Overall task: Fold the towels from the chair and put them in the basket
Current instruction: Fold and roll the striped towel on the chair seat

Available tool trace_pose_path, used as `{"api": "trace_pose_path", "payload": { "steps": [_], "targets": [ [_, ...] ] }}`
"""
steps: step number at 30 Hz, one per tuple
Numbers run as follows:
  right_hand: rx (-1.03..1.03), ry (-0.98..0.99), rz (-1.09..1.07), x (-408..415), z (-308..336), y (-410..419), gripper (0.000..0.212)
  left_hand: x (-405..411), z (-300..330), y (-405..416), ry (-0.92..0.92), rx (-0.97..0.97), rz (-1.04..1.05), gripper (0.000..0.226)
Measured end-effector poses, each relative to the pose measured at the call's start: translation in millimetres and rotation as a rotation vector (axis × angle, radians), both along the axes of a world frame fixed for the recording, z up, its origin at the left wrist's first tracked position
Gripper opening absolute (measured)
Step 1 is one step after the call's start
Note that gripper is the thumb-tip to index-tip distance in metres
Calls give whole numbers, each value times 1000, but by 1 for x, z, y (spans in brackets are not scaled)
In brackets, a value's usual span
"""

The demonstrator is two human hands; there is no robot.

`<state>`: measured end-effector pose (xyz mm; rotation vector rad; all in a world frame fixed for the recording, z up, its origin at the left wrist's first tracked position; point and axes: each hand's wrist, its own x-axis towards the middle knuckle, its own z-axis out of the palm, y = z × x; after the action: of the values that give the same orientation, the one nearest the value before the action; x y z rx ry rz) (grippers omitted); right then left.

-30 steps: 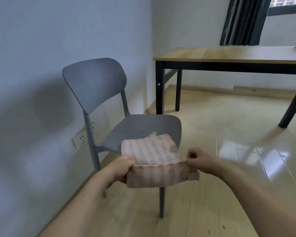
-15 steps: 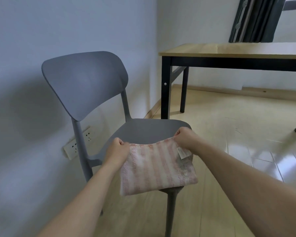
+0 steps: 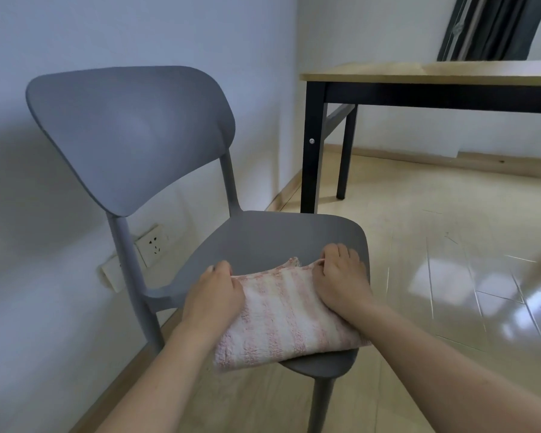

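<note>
Now the fold is in hand: the towel (image 3: pixel 281 314) lies doubled on the front of the chair (image 3: pixel 263 242) seat, its near edge hanging just over the rim. The left hand (image 3: pixel 214 296) pinches the far left corner with curled fingers, and the right hand (image 3: pixel 341 276) grips the far right corner the same way. Judging by this, the next move calls for another fold across, keeping the edges matched, then a carry to the basket, which is not in view. Soft, nubbly terry in pink and white stripes, with one frayed corner sticking up; the chair is smooth grey plastic with rounded edges
</note>
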<state>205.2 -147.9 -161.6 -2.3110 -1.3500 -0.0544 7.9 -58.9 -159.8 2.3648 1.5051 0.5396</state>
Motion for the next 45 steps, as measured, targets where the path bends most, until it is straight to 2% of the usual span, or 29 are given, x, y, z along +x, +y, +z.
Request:
{"api": "trace_pose_path", "payload": {
  "steps": [4, 7, 10, 14, 17, 19, 24, 29, 33, 37, 39, 41, 43, 45],
  "targets": [
    [-88, 157, 48, 5, 6, 2, 6, -3, 2, -2, -46, 21, 33, 10],
    [-284, 242, 73, 7, 21, 6, 6, -2, -1, -6, 94, 111, 23, 16],
    [-383, 407, 141, 9, 40, 7, 10, -1, 1, -3, 125, 21, 34, 14],
    [-455, 517, 203, 12, 61, 1, 10, -4, 7, -2, 44, -31, -47, 9],
    [-438, 590, 249, 11, 75, -8, 18, -7, 21, -6, -152, -139, -156, 14],
    [-400, 616, 284, 10, 88, -20, 19, -11, 36, -11, -236, -120, -216, 14],
    [-139, 755, 319, 5, 130, -69, 22, -25, 85, -33, -251, -54, -249, 9],
    [61, 672, 287, -5, 153, -118, 4, -40, 131, -65, -152, -17, -354, 21],
    [178, 619, 266, -14, 156, -149, 7, -46, 152, -86, -149, 54, -366, 26],
    [279, 606, 239, -24, 155, -164, 4, -47, 154, -96, -170, 39, -316, 26],
    [294, 594, 260, -28, 155, -169, 8, -49, 153, -101, -97, 87, -301, 37],
    [260, 578, 324, -31, 155, -173, 16, -51, 152, -106, 29, 244, -288, 43],
    [200, 503, 372, -35, 156, -176, 18, -54, 149, -112, 138, 416, -296, 37],
    [169, 384, 391, -37, 155, -178, 18, -57, 144, -116, 116, 399, -300, 27]
  ]
}}
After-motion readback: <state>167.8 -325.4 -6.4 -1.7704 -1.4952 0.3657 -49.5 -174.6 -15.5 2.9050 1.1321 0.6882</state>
